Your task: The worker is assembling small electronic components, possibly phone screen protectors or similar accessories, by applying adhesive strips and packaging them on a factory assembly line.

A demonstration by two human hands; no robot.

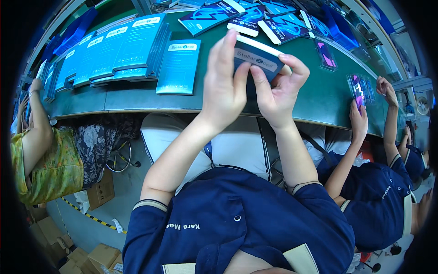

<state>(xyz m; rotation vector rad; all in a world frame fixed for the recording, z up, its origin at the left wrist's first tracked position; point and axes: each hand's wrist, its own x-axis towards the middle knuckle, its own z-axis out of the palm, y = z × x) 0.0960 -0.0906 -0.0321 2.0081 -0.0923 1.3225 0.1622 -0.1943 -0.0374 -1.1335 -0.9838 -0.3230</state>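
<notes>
A thin blue box point(256, 59) with a white top edge and a pale label is held up above the green table. My left hand point(222, 86) grips its left side, the fingers straight along the edge and the thumb against the near face. On the right, my right hand point(279, 93) pinches the box between a bent index finger and the thumb. Both thumbs nearly meet at the lower part of the face. The far side of the box is hidden. Left of my hands, a light blue box point(178, 68) lies on the table.
Stacked light blue boxes point(137, 45) cover the table's left side. Several dark blue boxes point(214, 16) lie scattered at the back of the green table point(132, 104). A co-worker's hand point(359, 119) holds a clear, pink-patterned pack point(358, 91) at right. Another person point(45, 155) sits at left.
</notes>
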